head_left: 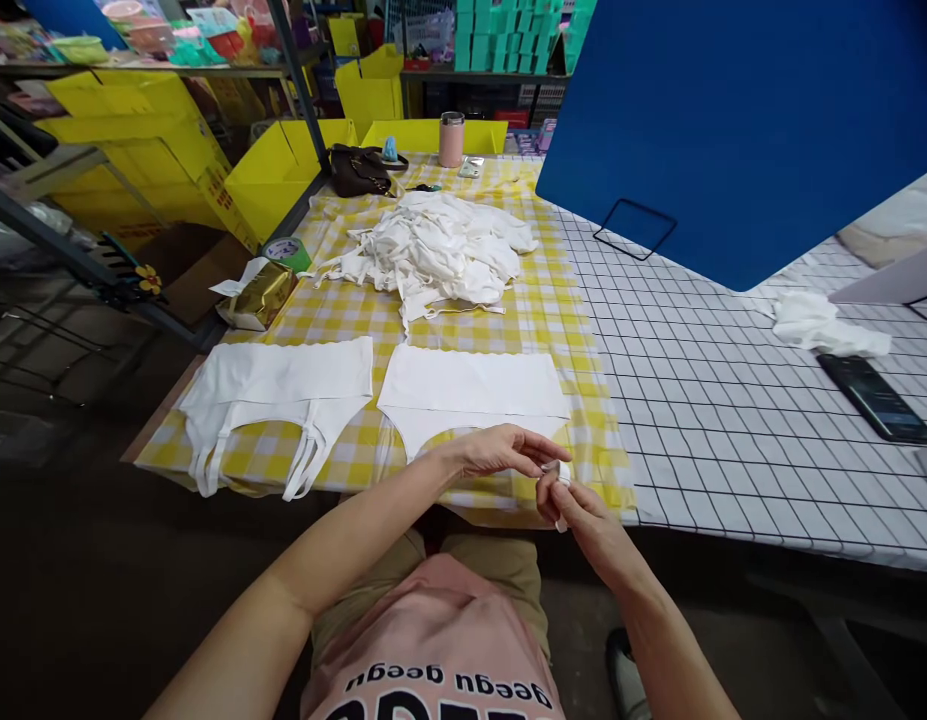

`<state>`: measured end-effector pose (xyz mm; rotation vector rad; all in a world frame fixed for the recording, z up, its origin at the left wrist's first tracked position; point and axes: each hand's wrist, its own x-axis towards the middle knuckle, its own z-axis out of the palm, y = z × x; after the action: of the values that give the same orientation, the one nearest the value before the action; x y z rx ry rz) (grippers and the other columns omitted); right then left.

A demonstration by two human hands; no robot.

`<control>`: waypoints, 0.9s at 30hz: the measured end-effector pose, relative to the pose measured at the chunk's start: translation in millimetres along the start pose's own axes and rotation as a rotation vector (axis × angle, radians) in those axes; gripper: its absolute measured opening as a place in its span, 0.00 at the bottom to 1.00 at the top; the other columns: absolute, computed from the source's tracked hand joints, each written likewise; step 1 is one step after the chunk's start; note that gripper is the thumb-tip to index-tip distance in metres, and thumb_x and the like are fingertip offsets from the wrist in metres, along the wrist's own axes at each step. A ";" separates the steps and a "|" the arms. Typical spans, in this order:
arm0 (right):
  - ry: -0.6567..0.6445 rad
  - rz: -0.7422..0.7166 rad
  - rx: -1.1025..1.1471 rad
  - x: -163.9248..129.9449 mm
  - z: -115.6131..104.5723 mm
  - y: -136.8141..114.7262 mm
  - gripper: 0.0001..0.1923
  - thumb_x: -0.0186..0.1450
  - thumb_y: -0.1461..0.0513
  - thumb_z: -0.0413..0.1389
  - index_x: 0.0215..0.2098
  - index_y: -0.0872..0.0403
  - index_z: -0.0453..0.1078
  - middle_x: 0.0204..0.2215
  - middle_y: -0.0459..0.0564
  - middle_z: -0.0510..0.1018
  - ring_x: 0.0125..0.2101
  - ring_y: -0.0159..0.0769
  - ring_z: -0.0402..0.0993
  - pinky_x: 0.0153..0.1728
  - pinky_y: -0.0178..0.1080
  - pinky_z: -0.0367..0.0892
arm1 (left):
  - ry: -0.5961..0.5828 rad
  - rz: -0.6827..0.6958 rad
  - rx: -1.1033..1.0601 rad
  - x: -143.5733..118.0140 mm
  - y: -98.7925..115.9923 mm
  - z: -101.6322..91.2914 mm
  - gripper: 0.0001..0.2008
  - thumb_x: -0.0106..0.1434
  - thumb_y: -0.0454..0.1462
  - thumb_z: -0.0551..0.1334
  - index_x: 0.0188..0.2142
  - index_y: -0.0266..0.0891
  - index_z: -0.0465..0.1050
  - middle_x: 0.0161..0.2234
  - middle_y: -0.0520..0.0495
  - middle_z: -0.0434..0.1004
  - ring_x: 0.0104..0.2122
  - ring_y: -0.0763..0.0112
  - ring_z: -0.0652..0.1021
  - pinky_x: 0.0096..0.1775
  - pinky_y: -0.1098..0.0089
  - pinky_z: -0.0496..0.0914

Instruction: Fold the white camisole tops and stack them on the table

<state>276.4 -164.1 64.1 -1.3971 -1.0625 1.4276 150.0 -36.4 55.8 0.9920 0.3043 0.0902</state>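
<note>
A white garment [474,385], like a camisole top, lies flat in front of me with its wide band away from me. At its right lower corner, my right hand [583,510] pinches a white strap [564,472], whose loose end hangs below the fingers. My left hand [500,452] reaches across the garment's lower part, thumb and fingertips meeting at the same strap. Fingers hide part of it. A second white top [283,385] lies flat to the left, its straps towards the table's front edge. Beyond both sits a heap of white garments [452,245].
A gold packet [260,295] and a green tape roll [287,252] lie at the left edge. Further back are a dark handbag [358,172] and a pink tumbler [451,140]. A large blue board [733,130] rises at right, with a phone [875,398] nearer me.
</note>
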 end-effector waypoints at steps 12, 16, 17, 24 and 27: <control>0.154 0.034 0.120 0.3 -0.6 1.6 0.17 0.58 0.47 0.55 0.34 0.52 0.66 0.24 0.45 0.68 0.26 0.32 0.62 0.25 0.34 0.57 | 0.382 0.212 0.995 -8.0 3.0 16.5 0.14 0.62 0.30 0.54 0.47 0.37 0.67 0.34 0.46 0.77 0.35 0.70 0.76 0.40 0.70 0.67; 0.321 0.029 0.086 9.5 -3.2 -0.9 0.25 0.53 0.49 0.61 0.44 0.50 0.62 0.29 0.45 0.72 0.30 0.34 0.68 0.31 0.35 0.62 | 0.364 0.204 1.124 -10.5 -2.1 22.4 0.17 0.63 0.31 0.51 0.53 0.37 0.58 0.36 0.44 0.76 0.36 0.68 0.76 0.39 0.70 0.67; 0.321 0.019 0.044 12.5 -3.4 -2.4 0.24 0.52 0.49 0.61 0.43 0.50 0.64 0.29 0.46 0.73 0.29 0.34 0.68 0.31 0.36 0.62 | 0.368 0.200 1.130 -10.7 -2.9 22.9 0.18 0.63 0.31 0.51 0.53 0.38 0.57 0.36 0.44 0.76 0.36 0.68 0.76 0.39 0.70 0.67; 0.381 -0.069 -0.375 35.1 -7.4 -6.5 0.17 0.54 0.48 0.56 0.28 0.54 0.71 0.25 0.48 0.75 0.27 0.37 0.68 0.30 0.37 0.60 | 0.432 0.189 1.054 -7.5 -1.5 4.3 0.18 0.62 0.32 0.53 0.52 0.38 0.57 0.28 0.52 0.73 0.30 0.72 0.74 0.37 0.72 0.67; 0.438 -0.129 -0.471 50.1 -13.5 -3.5 0.15 0.54 0.50 0.54 0.27 0.54 0.70 0.26 0.50 0.75 0.27 0.37 0.68 0.29 0.38 0.61 | 0.588 0.169 1.191 -1.0 -1.1 -15.7 0.14 0.59 0.32 0.58 0.46 0.35 0.64 0.37 0.47 0.71 0.36 0.70 0.73 0.41 0.70 0.67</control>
<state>289.2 -114.8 53.5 -1.8291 -1.2096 0.7464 144.3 -24.5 47.1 2.1747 0.8626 0.3855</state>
